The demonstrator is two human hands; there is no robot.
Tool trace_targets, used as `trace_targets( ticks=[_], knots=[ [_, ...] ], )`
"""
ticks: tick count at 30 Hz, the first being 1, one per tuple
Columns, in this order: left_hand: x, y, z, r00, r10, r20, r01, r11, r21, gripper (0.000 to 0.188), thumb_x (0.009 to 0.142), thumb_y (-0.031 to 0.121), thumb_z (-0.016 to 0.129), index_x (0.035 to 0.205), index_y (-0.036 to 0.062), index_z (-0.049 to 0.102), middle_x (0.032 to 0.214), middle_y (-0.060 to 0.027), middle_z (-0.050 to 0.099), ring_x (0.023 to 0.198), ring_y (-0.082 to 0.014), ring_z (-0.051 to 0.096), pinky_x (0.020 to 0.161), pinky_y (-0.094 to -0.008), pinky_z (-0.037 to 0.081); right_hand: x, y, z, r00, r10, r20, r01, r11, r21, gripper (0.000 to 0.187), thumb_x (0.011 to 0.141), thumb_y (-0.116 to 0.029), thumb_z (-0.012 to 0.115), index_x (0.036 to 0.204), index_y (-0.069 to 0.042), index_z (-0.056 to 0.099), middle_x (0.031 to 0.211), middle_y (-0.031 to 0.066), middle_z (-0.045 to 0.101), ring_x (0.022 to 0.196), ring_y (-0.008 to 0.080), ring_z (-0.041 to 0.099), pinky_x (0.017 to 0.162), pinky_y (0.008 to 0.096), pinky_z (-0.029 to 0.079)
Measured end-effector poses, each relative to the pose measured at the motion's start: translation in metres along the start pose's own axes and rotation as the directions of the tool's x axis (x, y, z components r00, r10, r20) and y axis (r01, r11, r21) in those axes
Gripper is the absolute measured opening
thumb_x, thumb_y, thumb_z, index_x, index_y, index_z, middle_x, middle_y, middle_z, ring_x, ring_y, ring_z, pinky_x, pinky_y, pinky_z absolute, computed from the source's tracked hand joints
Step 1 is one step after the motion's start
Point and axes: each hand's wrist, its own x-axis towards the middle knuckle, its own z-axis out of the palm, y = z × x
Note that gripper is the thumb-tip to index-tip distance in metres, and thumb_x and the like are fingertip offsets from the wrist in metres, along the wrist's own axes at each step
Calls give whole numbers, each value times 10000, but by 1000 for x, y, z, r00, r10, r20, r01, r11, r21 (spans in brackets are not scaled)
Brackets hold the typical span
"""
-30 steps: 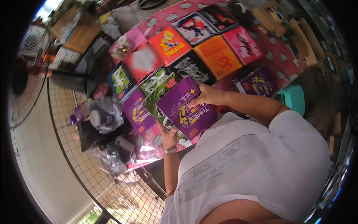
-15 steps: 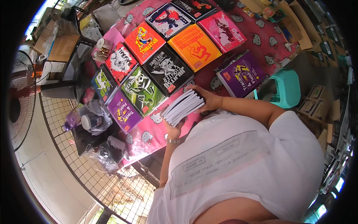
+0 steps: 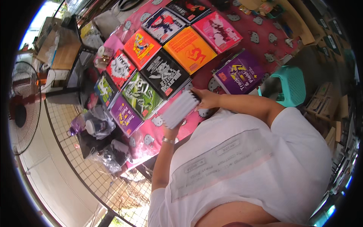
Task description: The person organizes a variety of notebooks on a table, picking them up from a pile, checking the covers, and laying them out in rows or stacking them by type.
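Note:
A thick stack of notebooks, its white page edges facing up, is held between both hands above the near edge of the table. My left hand, a watch on its wrist, closes around the stack's lower left end. At the opposite end, by the dark edges, my right hand grips it. Just beyond lie a black spiral notebook and a green one. A purple notebook stack sits to the right of my right hand, and another purple notebook lies left of my left hand.
More notebooks, including an orange one and a pink one, cover the pink patterned table. A teal stool stands at the right. Left are a jar in plastic, a fan and a wire grille.
The stack has tilted and shifted slightly in my hands, its fanned page edges now looking more squared together. The whole view has shifted a little. Both hands stay on the stack.

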Motion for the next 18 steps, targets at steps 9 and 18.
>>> trace_targets(
  ticks=[9,18],
  knots=[
    [165,169,-16,877,-246,412,469,255,-846,525,744,51,801,1187,-29,531,1103,-117,651,945,-199,654,833,-334,546,-73,-105,-197,909,377,-179,-392,919,-52,954,610,-262,865,1377,36,381,1141,185,643,997,262,645,907,351,497],
    [203,203,89,599,-255,759,795,73,-603,406,846,248,751,1146,52,559,1088,-81,643,915,-173,651,771,-344,556,-109,-18,-249,664,742,93,-683,551,479,737,698,-82,748,1341,-25,393,1151,124,624,960,200,658,854,355,545]
  ],
)
